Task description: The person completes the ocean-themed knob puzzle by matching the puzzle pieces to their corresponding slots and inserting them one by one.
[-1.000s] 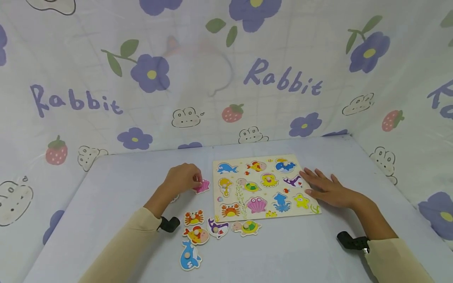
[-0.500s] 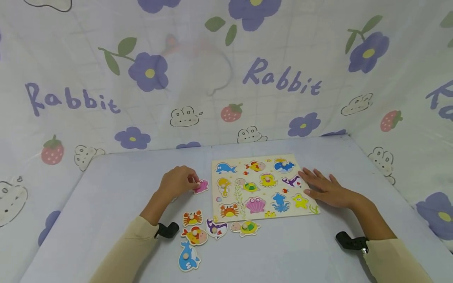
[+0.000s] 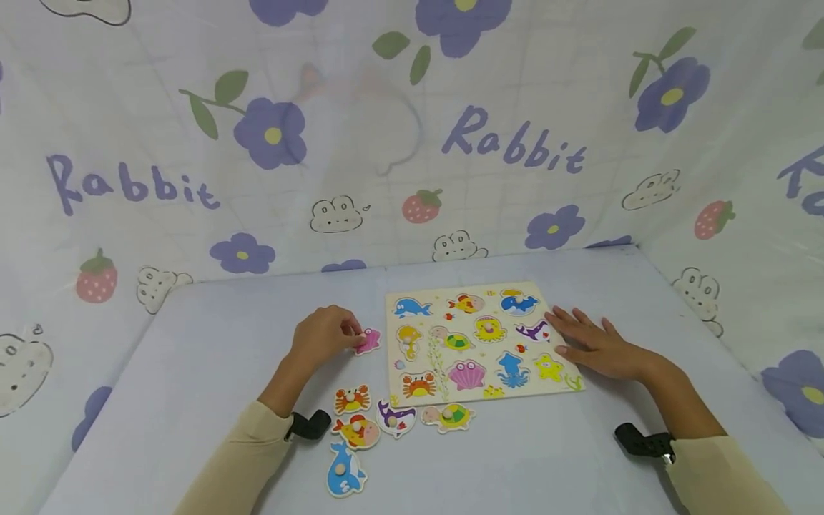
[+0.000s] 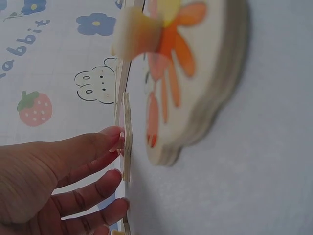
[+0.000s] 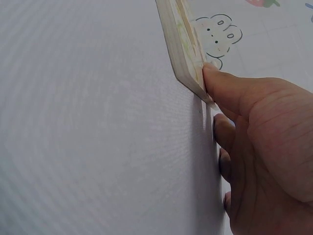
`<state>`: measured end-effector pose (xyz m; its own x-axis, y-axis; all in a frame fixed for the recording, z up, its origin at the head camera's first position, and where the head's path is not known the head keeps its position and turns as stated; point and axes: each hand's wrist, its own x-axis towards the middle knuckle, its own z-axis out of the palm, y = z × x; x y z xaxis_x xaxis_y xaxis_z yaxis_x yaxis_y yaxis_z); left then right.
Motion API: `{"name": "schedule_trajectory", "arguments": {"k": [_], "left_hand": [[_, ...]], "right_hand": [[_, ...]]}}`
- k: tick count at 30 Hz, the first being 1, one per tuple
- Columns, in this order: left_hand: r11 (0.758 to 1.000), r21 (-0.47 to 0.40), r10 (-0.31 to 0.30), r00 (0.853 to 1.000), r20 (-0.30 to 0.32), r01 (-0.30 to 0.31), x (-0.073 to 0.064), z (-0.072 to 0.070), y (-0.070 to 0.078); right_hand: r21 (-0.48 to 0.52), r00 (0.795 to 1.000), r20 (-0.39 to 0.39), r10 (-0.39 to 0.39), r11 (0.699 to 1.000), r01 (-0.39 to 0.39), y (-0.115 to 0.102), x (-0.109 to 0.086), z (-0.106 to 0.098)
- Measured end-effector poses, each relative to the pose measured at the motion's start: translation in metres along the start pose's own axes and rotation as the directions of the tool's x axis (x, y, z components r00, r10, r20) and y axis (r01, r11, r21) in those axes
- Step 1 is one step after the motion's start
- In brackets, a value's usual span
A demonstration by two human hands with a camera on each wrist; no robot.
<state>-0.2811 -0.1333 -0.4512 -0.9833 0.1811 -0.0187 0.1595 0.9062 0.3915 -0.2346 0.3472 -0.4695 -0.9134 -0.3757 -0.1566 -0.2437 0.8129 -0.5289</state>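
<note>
Starting far left with beige sleeve (image 3: 234,458), black wrist device (image 3: 310,425) at its cuff. Next, left hand (image 3: 324,336): thumb and forefinger narrowed on knob (image 4: 118,143) of pink shell piece (image 3: 370,341), holding it just left of board (image 3: 489,360); other fingers loosely bent. Unable to tell contact between shell piece and surface (image 3: 515,458).

Nearer the camera, in a rough column: crab piece (image 3: 352,408), fish piece (image 3: 367,433), blue whale piece (image 3: 350,486), all knob up. Just right of the fish, purple whale piece (image 3: 402,411); farther right, turtle piece (image 3: 460,415), by the board's near edge.

On board, left to right: knobbed seahorse (image 3: 407,351), crab picture (image 3: 419,385), pink shell picture (image 3: 466,374), knobbed octopus (image 3: 489,336).

At board's right edge, right hand (image 3: 599,348): fingers nearly straight, spread wide, gripping nothing; thumb touching the rim. Behind everything, white sheet (image 3: 360,164) printed with purple flowers, strawberries, rabbits.
</note>
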Motion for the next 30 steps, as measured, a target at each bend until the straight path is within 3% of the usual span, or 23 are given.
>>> {"name": "schedule_trajectory", "arguments": {"k": [7,21,30], "left_hand": [[1.0,-0.005,0.01,1.0,-0.015,-0.01,-0.0011,0.0022,0.0014],[0.997,-0.032,0.071,0.996,0.06,-0.069,-0.0012,-0.0019,-0.0027],[0.997,-0.022,0.073,0.996,0.052,-0.072,0.0013,-0.0005,-0.006]], "right_hand": [[-0.005,1.0,-0.004,-0.004,1.0,0.004,0.0011,-0.0011,-0.0022],[0.002,1.0,-0.008,0.007,1.0,-0.007,0.0009,0.0007,0.0003],[0.018,1.0,-0.005,-0.014,1.0,0.014,0.0018,0.0013,0.0014]]}}
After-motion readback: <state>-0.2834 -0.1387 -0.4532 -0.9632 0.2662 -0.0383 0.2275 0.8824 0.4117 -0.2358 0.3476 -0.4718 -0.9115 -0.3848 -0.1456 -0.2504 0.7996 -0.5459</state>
